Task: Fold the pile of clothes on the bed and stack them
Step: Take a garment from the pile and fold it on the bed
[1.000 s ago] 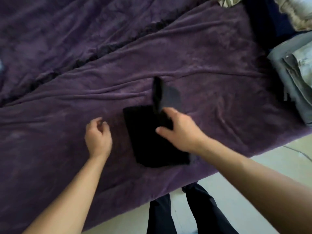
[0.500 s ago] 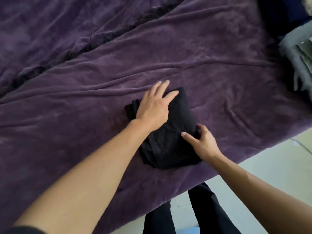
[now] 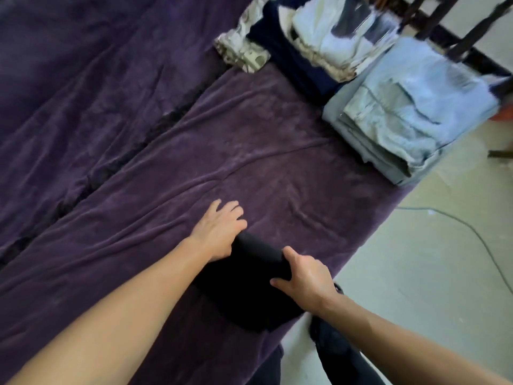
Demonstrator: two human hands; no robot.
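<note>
A folded black garment (image 3: 249,290) lies on the purple bedspread (image 3: 166,162) near the bed's front edge. My left hand (image 3: 219,229) rests at its far left corner with fingers spread on the spread; the thumb is hidden by the cloth. My right hand (image 3: 304,276) grips the garment's right edge, thumb and forefinger on top. A stack of folded pale blue jeans (image 3: 410,115) sits at the bed's right end. Behind it lies a second stack of white and cream clothes (image 3: 333,37).
A navy cloth (image 3: 286,59) and a patterned cloth (image 3: 241,48) lie beside the far stacks. Dark wooden bars (image 3: 472,37) stand at top right. Pale floor with a cable (image 3: 472,232) runs along the bed's right side. My dark-trousered legs (image 3: 333,354) are below.
My left hand has slid off the top of the black garment to its far corner. My right hand stays on the right edge. The view swung, bringing the folded stacks into sight.
</note>
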